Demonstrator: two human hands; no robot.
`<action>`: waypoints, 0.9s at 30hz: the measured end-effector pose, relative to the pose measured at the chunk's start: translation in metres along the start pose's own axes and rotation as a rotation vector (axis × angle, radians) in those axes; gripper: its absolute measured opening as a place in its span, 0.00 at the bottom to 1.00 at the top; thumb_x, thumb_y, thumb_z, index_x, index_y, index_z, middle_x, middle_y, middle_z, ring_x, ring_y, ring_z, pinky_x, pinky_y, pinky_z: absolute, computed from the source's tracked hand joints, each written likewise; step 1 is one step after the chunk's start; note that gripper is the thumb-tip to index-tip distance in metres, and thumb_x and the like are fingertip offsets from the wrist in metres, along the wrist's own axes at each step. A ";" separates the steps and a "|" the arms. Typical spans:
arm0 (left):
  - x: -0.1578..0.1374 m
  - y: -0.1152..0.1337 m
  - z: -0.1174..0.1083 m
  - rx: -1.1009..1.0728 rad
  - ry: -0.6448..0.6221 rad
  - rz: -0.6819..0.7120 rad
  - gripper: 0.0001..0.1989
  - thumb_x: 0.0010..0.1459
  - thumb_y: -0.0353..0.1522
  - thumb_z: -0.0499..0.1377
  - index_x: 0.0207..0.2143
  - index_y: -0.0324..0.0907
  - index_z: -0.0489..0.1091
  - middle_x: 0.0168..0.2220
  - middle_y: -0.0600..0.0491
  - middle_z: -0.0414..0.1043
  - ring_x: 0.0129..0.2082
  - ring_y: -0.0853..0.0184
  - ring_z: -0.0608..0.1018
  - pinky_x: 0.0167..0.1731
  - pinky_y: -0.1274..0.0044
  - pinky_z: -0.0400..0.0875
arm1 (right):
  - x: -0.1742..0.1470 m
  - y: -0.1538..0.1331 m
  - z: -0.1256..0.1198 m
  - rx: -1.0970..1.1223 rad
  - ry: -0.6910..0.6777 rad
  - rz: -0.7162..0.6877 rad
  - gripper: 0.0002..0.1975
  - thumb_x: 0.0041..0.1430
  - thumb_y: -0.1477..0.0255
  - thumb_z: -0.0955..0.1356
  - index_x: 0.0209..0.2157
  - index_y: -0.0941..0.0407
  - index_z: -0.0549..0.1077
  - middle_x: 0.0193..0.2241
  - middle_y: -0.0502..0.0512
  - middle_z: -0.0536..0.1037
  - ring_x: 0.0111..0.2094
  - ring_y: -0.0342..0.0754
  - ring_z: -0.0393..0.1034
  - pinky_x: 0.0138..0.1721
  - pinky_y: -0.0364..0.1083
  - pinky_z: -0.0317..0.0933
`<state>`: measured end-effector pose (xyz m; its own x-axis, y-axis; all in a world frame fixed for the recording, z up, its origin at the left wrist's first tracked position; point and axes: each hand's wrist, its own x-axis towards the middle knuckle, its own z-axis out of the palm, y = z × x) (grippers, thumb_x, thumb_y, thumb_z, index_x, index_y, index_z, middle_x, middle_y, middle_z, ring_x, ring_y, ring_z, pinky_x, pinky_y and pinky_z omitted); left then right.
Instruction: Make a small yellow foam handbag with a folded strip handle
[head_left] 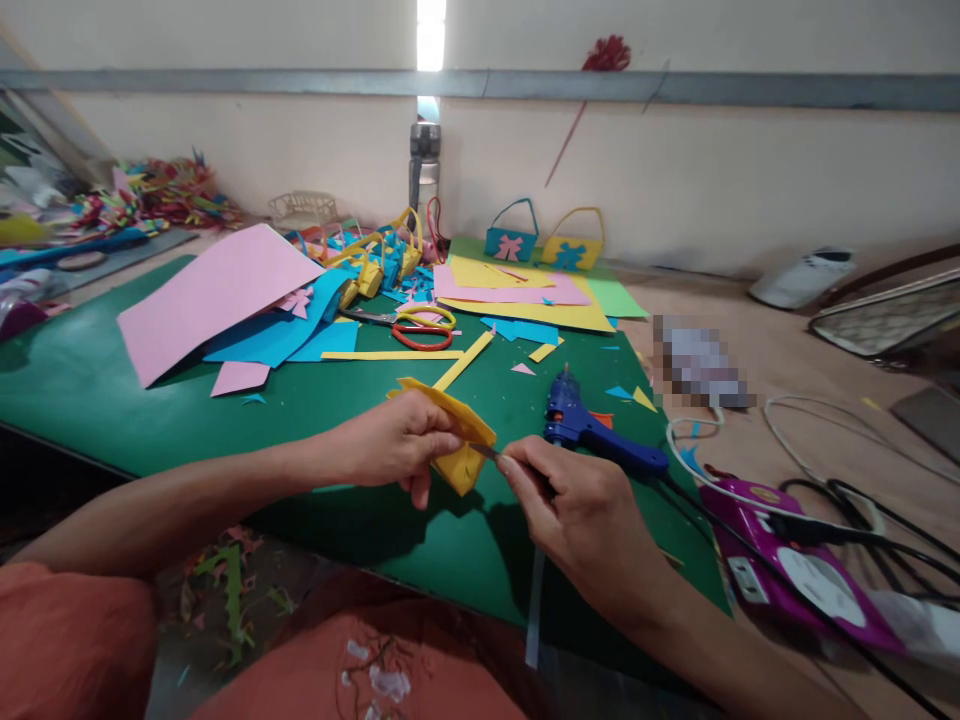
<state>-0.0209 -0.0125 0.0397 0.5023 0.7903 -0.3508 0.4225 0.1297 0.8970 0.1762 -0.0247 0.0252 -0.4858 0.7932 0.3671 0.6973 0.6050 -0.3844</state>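
My left hand grips a folded yellow foam or paper piece, with fingers wrapped around its left side. Closed around a slim metal blade, my right hand brings its tip against the folded piece, near a small slit. The handle of the blade is hidden inside that hand. Just beyond it, a blue hot glue gun rests on the green mat. Yellow strips and scissors with red and yellow handles lie past my left hand.
Pink sheets, blue sheets and small yellow and blue bags cover the back. Two finished bags lean at the wall by a bottle. At right sit a purple power strip, cables and a blurred-out phone-like object.
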 end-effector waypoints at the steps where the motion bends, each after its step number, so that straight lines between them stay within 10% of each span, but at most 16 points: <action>1: 0.000 0.000 0.000 -0.006 -0.002 0.006 0.14 0.61 0.30 0.48 0.41 0.33 0.71 0.15 0.57 0.68 0.16 0.73 0.73 0.17 0.85 0.64 | 0.000 0.000 0.000 0.000 -0.005 0.001 0.14 0.61 0.70 0.59 0.23 0.56 0.67 0.18 0.49 0.71 0.18 0.40 0.61 0.23 0.41 0.50; 27: 0.000 0.005 0.002 -0.038 0.023 0.017 0.12 0.61 0.29 0.47 0.36 0.33 0.69 0.15 0.56 0.68 0.15 0.73 0.72 0.17 0.84 0.64 | 0.000 0.001 0.001 -0.004 0.001 0.002 0.14 0.62 0.70 0.59 0.22 0.55 0.66 0.18 0.49 0.71 0.17 0.40 0.60 0.23 0.41 0.50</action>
<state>-0.0175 -0.0133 0.0434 0.4914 0.8060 -0.3300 0.3849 0.1389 0.9125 0.1760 -0.0241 0.0245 -0.4840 0.7941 0.3677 0.7000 0.6035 -0.3819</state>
